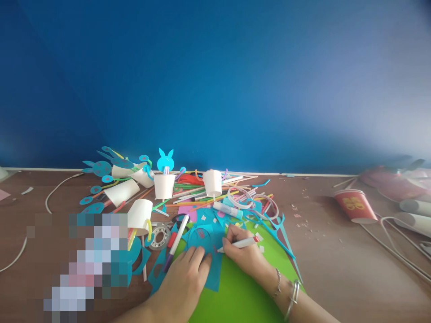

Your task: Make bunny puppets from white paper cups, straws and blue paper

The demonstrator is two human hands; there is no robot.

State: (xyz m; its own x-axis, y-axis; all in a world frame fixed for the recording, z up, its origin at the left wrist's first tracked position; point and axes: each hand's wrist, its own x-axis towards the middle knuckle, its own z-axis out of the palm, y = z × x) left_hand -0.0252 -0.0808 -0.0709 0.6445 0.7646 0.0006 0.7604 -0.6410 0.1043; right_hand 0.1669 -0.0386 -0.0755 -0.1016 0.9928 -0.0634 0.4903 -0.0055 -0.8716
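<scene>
My right hand [245,253] holds a white marker [242,243] with a red end, its tip against a sheet of blue paper [213,273] beside a small reddish mark. Fingers lowered and slightly bent, my left hand [188,276] rests on the same sheet and steadies its left part. An oval outline and red marks show on the paper above that hand. Under the sheet lies green paper [242,294]. Close to my left fingers is another white marker [178,237] with a purple end. A glue stick [228,209] lies beyond the sheet.
Upright white paper cups, one with a blue rabbit head [165,161], stand at the back. More cups with straws lie tipped to the left. Tape rolls [160,236], loose straws and blue scraps crowd the middle. A red paper cup [356,206] and cables are at the right.
</scene>
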